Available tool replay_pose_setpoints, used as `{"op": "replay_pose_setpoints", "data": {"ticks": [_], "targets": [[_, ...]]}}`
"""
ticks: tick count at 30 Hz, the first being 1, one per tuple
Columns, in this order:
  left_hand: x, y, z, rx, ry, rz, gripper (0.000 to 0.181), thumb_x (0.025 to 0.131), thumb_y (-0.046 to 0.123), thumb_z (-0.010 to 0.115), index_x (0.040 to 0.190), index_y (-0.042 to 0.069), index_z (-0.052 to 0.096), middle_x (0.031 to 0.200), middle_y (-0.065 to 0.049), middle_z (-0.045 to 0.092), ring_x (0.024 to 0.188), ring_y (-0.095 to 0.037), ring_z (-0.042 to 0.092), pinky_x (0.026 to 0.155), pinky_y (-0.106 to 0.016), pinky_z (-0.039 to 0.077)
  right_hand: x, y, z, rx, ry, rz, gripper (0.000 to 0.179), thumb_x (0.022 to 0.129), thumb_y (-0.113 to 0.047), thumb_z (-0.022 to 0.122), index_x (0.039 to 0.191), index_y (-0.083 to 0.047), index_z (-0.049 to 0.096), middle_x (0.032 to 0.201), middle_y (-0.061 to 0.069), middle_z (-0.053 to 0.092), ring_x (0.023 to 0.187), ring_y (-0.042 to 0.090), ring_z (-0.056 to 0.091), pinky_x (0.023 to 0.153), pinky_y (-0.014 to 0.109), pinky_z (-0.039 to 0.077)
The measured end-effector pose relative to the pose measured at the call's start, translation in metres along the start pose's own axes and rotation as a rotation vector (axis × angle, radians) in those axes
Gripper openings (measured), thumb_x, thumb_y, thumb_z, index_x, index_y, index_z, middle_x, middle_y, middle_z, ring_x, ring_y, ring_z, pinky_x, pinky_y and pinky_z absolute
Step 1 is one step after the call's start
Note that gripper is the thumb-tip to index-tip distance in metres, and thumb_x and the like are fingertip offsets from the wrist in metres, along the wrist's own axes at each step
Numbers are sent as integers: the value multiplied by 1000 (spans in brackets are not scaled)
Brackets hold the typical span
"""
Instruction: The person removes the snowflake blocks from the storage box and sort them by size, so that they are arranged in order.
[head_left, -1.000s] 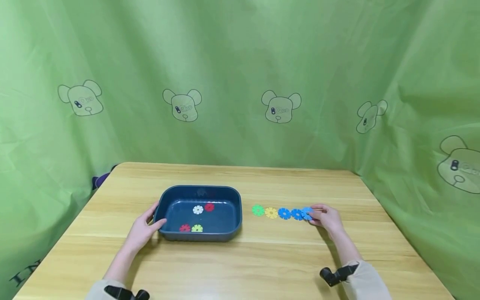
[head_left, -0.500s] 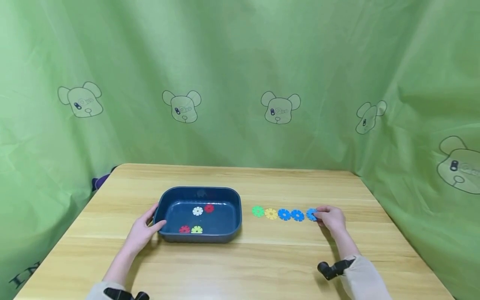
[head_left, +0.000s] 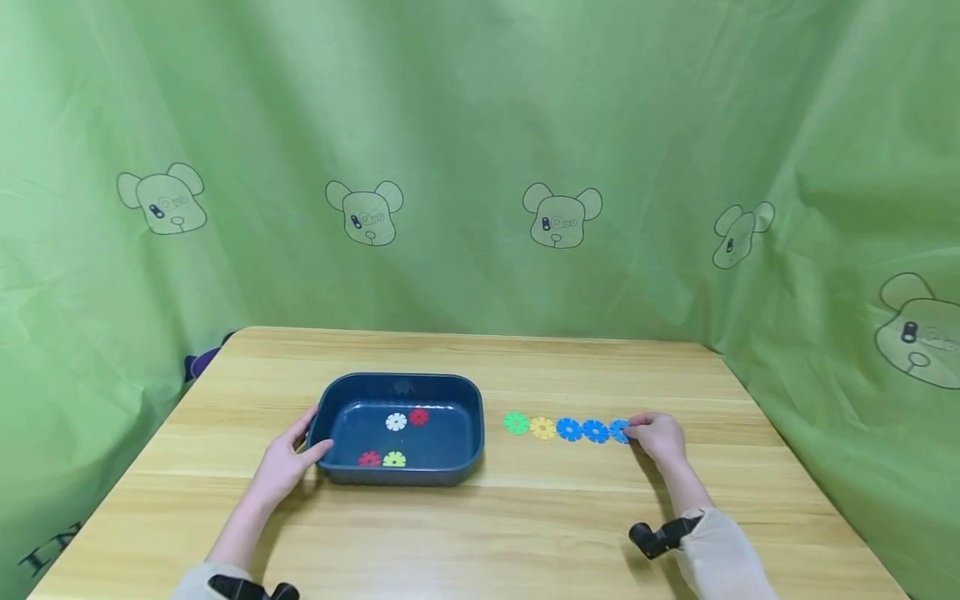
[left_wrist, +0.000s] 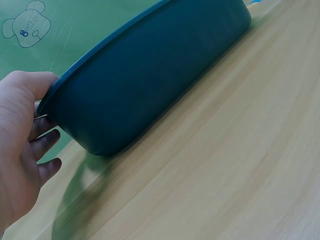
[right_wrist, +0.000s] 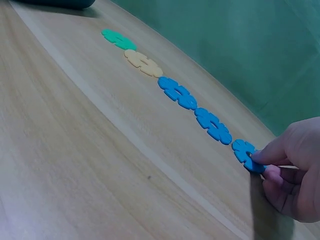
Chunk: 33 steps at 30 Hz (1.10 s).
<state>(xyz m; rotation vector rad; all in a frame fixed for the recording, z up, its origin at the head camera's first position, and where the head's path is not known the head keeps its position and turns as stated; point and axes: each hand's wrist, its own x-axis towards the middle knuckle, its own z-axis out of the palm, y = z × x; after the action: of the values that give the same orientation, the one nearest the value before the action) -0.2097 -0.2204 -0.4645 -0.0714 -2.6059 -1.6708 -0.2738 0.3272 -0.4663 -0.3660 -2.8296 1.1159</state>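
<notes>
My left hand point(head_left: 281, 468) grips the left end of a dark blue plastic basin point(head_left: 401, 476), with the thumb over the rim in the left wrist view. Inside the basin lie a white snowflake disc point(head_left: 396, 422), two red ones and a yellow-green one point(head_left: 393, 458). To the right, a row of discs lies flat: green point(head_left: 516, 422), yellow point(head_left: 543, 428), then two blue ones point(head_left: 569, 429). At the row's right end my right hand point(head_left: 660, 437) pinches a third blue disc point(right_wrist: 244, 152) between thumb and fingers; its right part is hidden by the thumb.
The basin and the row stand on a wooden table point(head_left: 525, 533). A green curtain point(head_left: 465, 283) hangs behind it and along the right side. Something purple point(head_left: 201, 362) shows beyond the table's back left edge.
The right hand first drew the blue disc rightward, off its overlap with the neighbouring blue disc, then brought it slightly back left. The left hand and basin stay put.
</notes>
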Motion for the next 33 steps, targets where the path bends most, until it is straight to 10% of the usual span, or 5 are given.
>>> {"op": "replay_pose_setpoints", "data": {"ticks": [21, 33], "targets": [[-1, -1, 1, -8, 5, 12, 67, 90, 16, 61, 145, 0, 25, 147, -24, 24, 131, -45, 25, 106, -50, 25, -5, 4, -5, 199, -75, -19, 36, 84, -5, 62, 114, 14, 55, 103, 26, 60, 75, 15, 59, 60, 22, 51], [0, 0, 2, -20, 22, 34, 66, 89, 14, 62, 144, 0, 28, 146, -24, 26, 130, -44, 27, 105, -49, 27, -10, -46, -6, 196, -117, -153, 41, 87, -10, 63, 120, 12, 52, 101, 20, 60, 84, 24, 59, 71, 35, 53]]}}
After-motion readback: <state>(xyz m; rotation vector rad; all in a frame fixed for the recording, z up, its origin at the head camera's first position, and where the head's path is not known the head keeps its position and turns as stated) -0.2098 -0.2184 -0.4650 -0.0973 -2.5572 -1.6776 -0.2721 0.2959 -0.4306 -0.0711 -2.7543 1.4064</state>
